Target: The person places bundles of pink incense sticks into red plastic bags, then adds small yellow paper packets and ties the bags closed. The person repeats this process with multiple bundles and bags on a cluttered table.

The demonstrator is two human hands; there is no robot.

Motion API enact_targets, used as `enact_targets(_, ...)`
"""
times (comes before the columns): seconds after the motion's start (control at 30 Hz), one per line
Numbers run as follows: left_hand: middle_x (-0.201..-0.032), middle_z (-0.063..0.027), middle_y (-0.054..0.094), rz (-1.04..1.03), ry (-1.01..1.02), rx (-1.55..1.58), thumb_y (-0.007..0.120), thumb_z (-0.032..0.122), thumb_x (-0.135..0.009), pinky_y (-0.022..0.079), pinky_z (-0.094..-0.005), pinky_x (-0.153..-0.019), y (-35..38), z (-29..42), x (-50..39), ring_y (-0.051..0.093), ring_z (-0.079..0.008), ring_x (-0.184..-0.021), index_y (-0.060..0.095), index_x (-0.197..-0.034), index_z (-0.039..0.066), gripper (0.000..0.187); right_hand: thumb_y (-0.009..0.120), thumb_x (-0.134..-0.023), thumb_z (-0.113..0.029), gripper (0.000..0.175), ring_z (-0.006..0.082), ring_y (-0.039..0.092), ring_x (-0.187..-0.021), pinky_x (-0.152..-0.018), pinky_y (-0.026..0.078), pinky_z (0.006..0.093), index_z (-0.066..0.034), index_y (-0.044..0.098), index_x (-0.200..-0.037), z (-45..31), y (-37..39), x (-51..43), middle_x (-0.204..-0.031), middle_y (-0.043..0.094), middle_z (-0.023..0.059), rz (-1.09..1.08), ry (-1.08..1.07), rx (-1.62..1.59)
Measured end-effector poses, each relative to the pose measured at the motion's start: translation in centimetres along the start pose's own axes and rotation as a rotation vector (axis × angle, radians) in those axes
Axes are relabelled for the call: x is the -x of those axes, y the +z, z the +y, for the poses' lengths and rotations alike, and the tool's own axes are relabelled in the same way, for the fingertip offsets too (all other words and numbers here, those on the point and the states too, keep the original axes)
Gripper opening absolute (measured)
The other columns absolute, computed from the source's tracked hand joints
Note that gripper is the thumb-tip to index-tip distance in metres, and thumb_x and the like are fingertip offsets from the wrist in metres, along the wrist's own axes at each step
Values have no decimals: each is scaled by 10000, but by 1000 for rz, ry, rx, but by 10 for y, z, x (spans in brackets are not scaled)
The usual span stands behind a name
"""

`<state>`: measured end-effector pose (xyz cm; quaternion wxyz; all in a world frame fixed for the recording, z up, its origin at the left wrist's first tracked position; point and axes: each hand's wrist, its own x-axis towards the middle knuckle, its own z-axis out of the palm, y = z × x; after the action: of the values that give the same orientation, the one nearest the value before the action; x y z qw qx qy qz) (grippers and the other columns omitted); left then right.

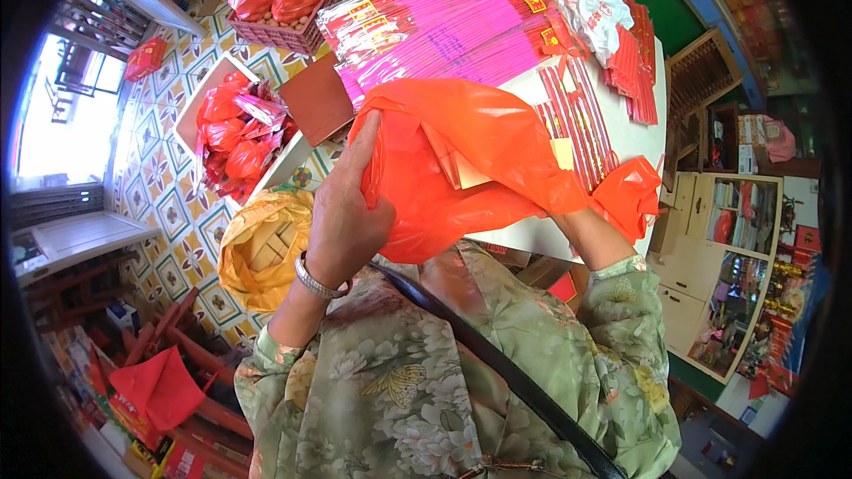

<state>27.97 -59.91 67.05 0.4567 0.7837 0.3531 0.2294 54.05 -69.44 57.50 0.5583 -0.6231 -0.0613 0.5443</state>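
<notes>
An opened red plastic bag is spread between my hands above the near edge of a white table. My left hand grips the bag's left edge, index finger stretched along the rim. The fingers of my right hand are hidden inside or behind the bag; only its wrist side shows at the right. Through the bag's mouth a pale yellow paper piece shows. Behind the bag lie long pink packets of sticks in clear wrap. Red-and-gold sticks and a crumpled red bag lie to the right.
On the tiled floor at left stand a white box of red bagged goods, a yellow bag around a woven basket, and a crate with eggs and red bags. A brown stool adjoins the table. Wooden chairs stand at right.
</notes>
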Motion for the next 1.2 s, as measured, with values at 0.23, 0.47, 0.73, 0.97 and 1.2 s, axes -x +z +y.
enact_targets(0.23, -1380, -242, 503, -54, -33, 37, 502, -26, -698, 363, -345, -1071, 7, -7, -6, 497, -324, -1288, 352, -1459, 5, 776, 597, -948, -244, 278, 181, 612, -1011, -868, 497, 358, -44, 581, -1141, 8, 7, -11, -1104, 639, 59, -5, -7, 18)
enact_targets(0.47, -1337, -236, 540, -75, -43, 68, 505, -28, -701, 386, -334, -1038, 8, -5, -12, 546, -307, -1222, 359, -1468, 43, 785, 604, -946, -237, 277, 180, 612, -1011, -873, 497, 356, -44, 579, -1144, 8, 6, -13, -1104, 640, 59, -9, -17, 41)
enact_targets(0.73, -1359, -237, 515, -61, -61, 80, 509, -40, -696, 372, -346, -1060, 7, -2, -13, 504, -322, -1261, 360, -1461, 26, 783, 611, -944, -228, 277, 179, 613, -1009, -878, 497, 354, -43, 578, -1147, 1, 1, -16, -1104, 640, 58, -24, -37, 54)
enact_targets(0.97, -1394, -263, 473, -80, -29, 27, 516, -47, -687, 343, -361, -1089, 8, 21, -12, 440, -369, -1326, 350, -1453, 2, 786, 617, -942, -220, 277, 178, 614, -1009, -882, 497, 353, -42, 576, -1149, 16, -2, -12, -1104, 641, 57, -10, -90, 129)
enact_targets(1.2, -1417, -217, 479, -108, -8, 56, 515, -84, -665, 327, -326, -1099, 18, 33, -17, 443, -281, -1341, 324, -1481, 23, 845, 623, -940, -213, 277, 177, 615, -1008, -887, 498, 351, -41, 575, -1152, -7, -31, 56, -1103, 641, 56, -90, -413, 1203)
